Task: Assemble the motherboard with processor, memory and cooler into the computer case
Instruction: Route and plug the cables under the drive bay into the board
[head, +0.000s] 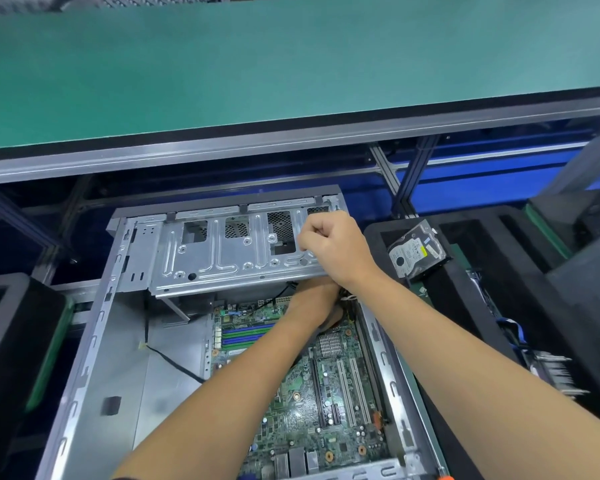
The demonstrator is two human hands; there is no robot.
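Grey steel computer case [94, 341] lies open on its side below the front edge of the green-matted tabletop [291, 64], w/ the green motherboard [326, 403] already seated in its right half. Mobo shows blue and green memory slots [246, 336] near its far left, a small silver finned heatsink [329, 344] mid-board, and white expansion slots [354, 389] toward the right. Silver perforated metal drive cage [222, 251] spans the far end of the case, above the board. Right hand [329, 240] is curled into a fist at the cage's right end, fingers wrapped on the cage edge, gripping it. Left hand [312, 299] reaches under the cage at the board's far right corner; fingers hidden by the cage and the right wrist, so can't tell if it's open or holding anything. Thin black cable [174, 362] runs across the bare case floor, left of the board. Right of the case, a black foam tray [471, 271] holds a silver hard drive [416, 252], tilted in its slot. Another black foam tray [11, 323] sits to the left of the case. Orange-tipped tool handle [444, 477] just shows at the bottom edge, beside the case's near right corner.
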